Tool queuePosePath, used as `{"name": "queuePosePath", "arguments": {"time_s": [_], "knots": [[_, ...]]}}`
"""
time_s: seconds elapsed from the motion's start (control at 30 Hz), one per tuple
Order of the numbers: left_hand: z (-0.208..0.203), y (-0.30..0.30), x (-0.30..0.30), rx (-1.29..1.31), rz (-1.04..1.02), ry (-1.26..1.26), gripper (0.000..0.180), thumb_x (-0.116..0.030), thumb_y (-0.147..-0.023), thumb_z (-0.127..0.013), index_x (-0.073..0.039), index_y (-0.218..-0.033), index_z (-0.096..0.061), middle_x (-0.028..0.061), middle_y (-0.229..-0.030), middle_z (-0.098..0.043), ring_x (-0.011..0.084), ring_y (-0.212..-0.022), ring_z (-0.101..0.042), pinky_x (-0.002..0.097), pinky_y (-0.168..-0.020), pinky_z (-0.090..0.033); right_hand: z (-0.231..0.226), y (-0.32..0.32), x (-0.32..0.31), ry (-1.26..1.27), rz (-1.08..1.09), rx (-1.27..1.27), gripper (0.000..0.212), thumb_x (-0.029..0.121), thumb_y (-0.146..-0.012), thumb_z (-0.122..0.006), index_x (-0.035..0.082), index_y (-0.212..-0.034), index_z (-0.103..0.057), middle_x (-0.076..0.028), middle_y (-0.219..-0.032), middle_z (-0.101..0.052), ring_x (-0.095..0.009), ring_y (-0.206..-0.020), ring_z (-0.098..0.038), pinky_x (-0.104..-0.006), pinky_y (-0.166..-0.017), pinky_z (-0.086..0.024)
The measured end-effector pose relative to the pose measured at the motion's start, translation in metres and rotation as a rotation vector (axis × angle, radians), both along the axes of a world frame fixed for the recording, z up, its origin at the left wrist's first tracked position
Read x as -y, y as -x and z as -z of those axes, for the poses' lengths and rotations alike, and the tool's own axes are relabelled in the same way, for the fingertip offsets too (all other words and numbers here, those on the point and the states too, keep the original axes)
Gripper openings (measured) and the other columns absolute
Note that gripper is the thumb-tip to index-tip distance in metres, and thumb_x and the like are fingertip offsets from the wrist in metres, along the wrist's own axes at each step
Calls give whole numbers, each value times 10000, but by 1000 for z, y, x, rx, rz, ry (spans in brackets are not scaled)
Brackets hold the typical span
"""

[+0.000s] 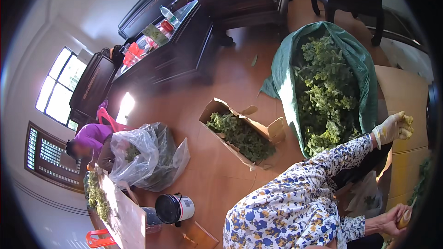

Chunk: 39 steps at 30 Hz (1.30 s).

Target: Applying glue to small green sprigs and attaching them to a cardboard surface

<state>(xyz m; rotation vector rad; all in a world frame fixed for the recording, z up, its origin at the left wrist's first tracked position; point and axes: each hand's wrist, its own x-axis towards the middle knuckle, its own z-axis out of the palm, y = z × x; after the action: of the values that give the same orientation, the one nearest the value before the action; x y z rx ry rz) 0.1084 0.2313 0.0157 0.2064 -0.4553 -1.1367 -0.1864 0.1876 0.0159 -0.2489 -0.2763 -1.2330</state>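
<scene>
Okay, from here I see the gloved left hand (393, 130) half curled, contents unclear, bare right hand (395, 219) wrapped round a yellow-handled tool (404, 218) near green sprigs (421, 182).

At four o'clock, the right hand's (390, 220) fingers hide part of the yellow handle (404, 219), and the green sprigs (422, 180) nearby are lost in the dark rim. At three, a glove covers the left hand (392, 130); whether it holds anything is unclear. The flowered sleeve (344, 158) hides some of the green sack's (282, 71) lower edge. At eight, the cloudy bag (134, 170) blurs its contents. At ten, some items (150, 43) on the counter (157, 68) are too small to tell.
</scene>
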Motion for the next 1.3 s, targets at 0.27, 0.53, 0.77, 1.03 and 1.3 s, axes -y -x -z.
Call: {"name": "queuePosePath", "arguments": {"time_s": [0.27,0.53,0.77,1.03,1.3], "knots": [[-9,19,-3,101,76,40,402,-452,-944,-427,-87,-992,-587,124,-880,-645,227,-739,-647,347,-689,-515,-3,10,-3,-100,118,-118,457,297,-607,-577,-55,-820,-376,-67,-725,-313,-137,-552,-314,-253,-497,-260],[-25,17,-38,615,-485,87,221,-189,-900,-503,-13,-1016,-571,129,-905,-618,251,-814,-608,353,-743,-500,-7,36,-25,6,273,-15,392,217,-720,-603,-69,-941,-451,-119,-825,-440,-112,-510,-346,-222,-467,-314],[60,25,-31,539,-323,-229,344,-173,-934,-457,39,-1198,-512,177,-1129,-583,295,-1045,-568,432,-935,-443,12,93,-43,-126,682,23,485,276,-736,-687,-88,-969,-467,-142,-862,-505,-94,-573,-414,-170,-436,-351],[169,141,-39,1726,-240,-761,436,-241,-739,-713,-3,-1097,-638,170,-929,-669,272,-839,-657,344,-714,-511,9,101,-47,-159,728,73,421,230,-709,-702,-81,-864,-465,-120,-814,-431,-85,-506,-410,-174,-429,-375],[211,159,8,2070,-122,-595,274,-210,-775,-665,-69,-1010,-660,132,-842,-657,319,-743,-631,403,-688,-507,5,105,-58,-155,833,9,416,216,-753,-688,-115,-937,-516,-168,-902,-478,-86,-514,-403,-188,-437,-358]]}}
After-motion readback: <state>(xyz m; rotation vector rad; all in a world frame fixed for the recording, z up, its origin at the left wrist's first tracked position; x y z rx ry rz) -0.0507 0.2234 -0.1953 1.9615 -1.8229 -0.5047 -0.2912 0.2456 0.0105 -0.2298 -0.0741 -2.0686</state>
